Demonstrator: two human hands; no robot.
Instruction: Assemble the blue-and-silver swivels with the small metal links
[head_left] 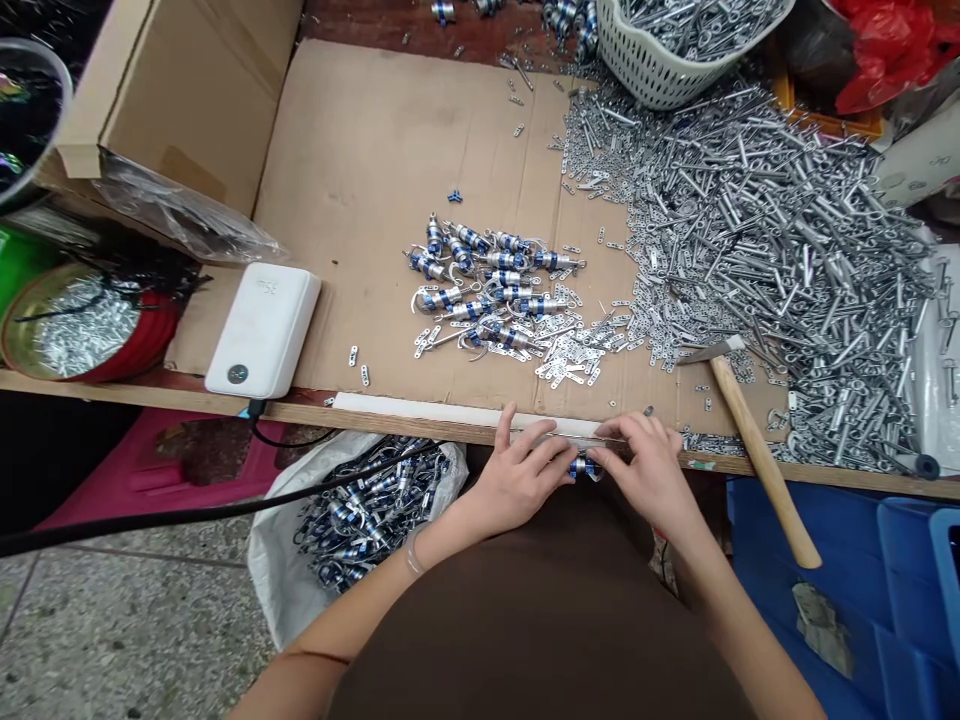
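Observation:
My left hand (525, 468) and my right hand (641, 465) meet at the table's front edge. Both pinch a small blue-banded metal hook assembly (583, 466), which is partly hidden by my fingers. Just beyond my fingertips lies a white strip (450, 410) along the edge. Several similar assemblies (491, 285) lie in a loose heap on the cardboard sheet (375, 200), with small perforated metal links (570, 360) beside them. A wooden-handled hammer (757, 460) rests to the right of my right hand, its steel head (709, 352) on the cardboard.
A large pile of silver metal parts (750, 240) covers the table's right side, below a white plastic basket (660, 60). A white power bank (262, 330) sits left. Below the edge are a white sack of assemblies (360, 530) and a blue crate (810, 580).

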